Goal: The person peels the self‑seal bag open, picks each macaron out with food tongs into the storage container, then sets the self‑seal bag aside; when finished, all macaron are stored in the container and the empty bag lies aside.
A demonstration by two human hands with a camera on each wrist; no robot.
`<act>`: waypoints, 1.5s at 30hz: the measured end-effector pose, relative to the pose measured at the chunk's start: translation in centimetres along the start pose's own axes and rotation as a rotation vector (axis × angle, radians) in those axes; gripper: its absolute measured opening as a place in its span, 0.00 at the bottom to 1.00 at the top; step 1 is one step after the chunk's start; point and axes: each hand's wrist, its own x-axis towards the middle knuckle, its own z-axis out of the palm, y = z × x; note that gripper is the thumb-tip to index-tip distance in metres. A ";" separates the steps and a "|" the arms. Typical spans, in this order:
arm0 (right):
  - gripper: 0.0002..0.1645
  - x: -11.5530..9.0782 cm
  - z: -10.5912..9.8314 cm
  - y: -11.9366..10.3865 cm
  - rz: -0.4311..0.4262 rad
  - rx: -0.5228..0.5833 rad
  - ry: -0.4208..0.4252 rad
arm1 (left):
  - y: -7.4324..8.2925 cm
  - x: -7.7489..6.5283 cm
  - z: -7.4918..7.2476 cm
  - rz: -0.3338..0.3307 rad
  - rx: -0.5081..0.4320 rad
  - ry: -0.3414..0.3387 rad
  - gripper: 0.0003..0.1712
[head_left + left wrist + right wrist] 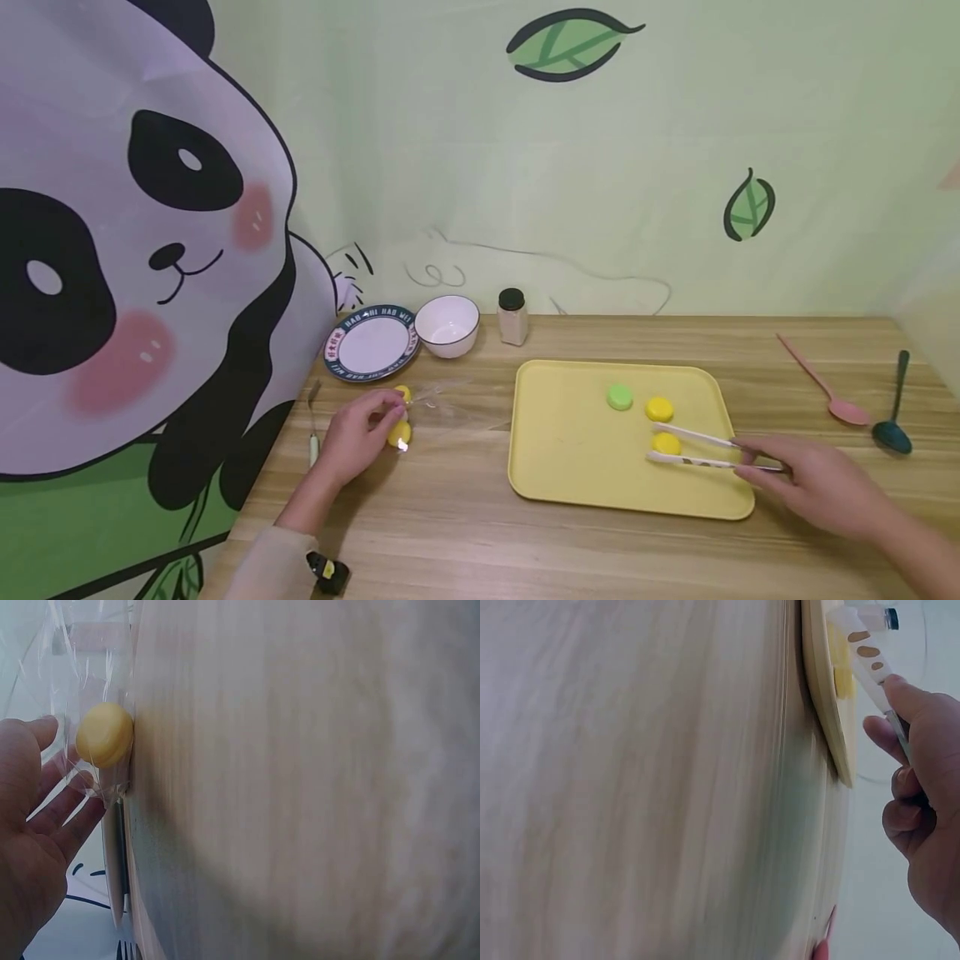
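Fingers of the right hand (825, 483) grip the tongs (697, 461) over the tray (570, 450)

And it's the near yellow piece (666, 444) sitting between the tong tips, one arm on its far side, one on its near side; whether they touch it, I can't tell. Thumb and forefinger have hold of the tongs, the other fingers curled in. That piece lies on the right half of the tray; just past it sits the far yellow piece (659, 409), and left of that, a green piece (619, 397).

Over to the left! The left hand (360, 442) is at a clear bag (442, 402), fingers loosely extended against the plastic, thumb standing apart from them. Two bagged yellow pieces (400, 434) show right by the fingertips, one nearer, one farther.

Far side of the table (450, 517) now: a dark-rimmed plate (375, 343), a white bowl (446, 340) just beside it, then a black-lidded jar (513, 323). A fork (314, 450) lies near the left edge. Out right of the tray, a pink spoon (847, 412) and a dark ladle (892, 435). Behind everything, a pale green backdrop (450, 150) with a big panda (180, 283) on the left.
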 end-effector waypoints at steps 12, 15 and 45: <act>0.19 1.2 0.6 -1.4 -0.017 0.074 0.032 | 0.0 0.0 0.0 0.012 -0.004 0.004 0.07; 0.18 2.0 0.9 -2.1 0.022 0.092 0.024 | -0.1 0.0 0.0 0.014 -0.003 0.006 0.07; 0.11 18.1 11.3 -13.6 -0.194 0.134 0.013 | -0.2 0.1 -0.1 0.009 -0.025 0.005 0.09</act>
